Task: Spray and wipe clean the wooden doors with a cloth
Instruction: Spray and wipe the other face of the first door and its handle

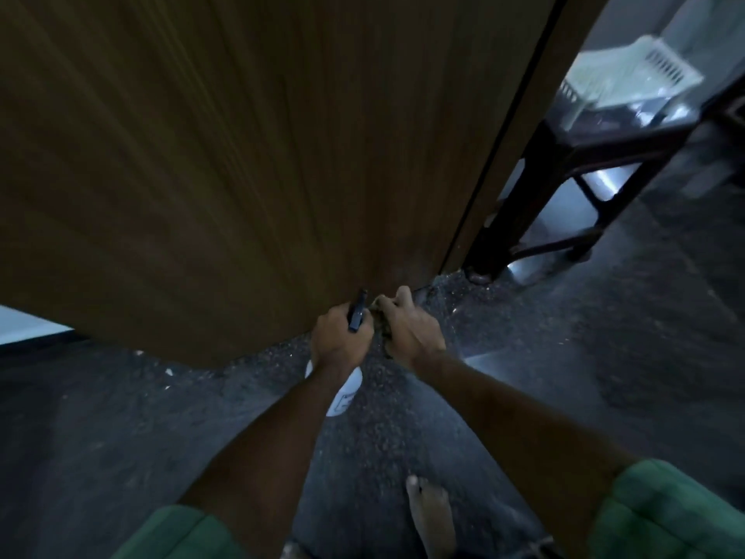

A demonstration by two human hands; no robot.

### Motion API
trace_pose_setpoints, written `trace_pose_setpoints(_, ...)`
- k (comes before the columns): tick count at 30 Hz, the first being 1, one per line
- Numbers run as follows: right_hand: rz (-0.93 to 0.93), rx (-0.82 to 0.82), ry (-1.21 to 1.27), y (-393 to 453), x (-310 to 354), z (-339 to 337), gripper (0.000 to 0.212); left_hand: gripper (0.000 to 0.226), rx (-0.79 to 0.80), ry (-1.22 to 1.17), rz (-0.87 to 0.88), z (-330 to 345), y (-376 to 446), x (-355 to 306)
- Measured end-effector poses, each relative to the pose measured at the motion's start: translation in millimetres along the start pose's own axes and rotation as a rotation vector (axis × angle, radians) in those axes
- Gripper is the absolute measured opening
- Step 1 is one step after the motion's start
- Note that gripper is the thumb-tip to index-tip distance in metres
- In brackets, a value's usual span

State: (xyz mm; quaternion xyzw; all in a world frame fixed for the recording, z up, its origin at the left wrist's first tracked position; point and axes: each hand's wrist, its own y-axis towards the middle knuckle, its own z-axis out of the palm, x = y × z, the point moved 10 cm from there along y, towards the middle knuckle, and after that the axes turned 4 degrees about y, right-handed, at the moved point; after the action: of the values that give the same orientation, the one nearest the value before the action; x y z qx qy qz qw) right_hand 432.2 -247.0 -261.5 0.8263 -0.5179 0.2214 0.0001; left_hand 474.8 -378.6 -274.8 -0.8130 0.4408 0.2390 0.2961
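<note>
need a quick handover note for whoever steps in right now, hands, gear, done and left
Left hand grips the spray bottle by its dark trigger head, nozzle toward the wooden door.
Right hand holds a bunched cloth low by the door's bottom corner.
Done: cannot tell how much has been wiped; the picture is blurred.
Left: probably spray and wipe this bottom corner, then check the rest.
</note>
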Motion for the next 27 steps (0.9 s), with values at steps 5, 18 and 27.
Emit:
trace_pose_setpoints(5, 0.022, 0.005, -0.003, -84, 93, -150, 0.055, 0.019, 0.036, -0.035, 0.03, -144, -81, -100)
trace_pose_setpoints(18, -0.036, -0.231, 0.083, -160, 341, -389, 0.057, 0.031, -0.119, -0.037, 0.152, -464, -188, -161)
trace_pose_setpoints(27, -0.156, -0.172, 0.18, -121, 459, -386, 0.09, 0.022, -0.327, -0.089, 0.169, -566, -189, -129)
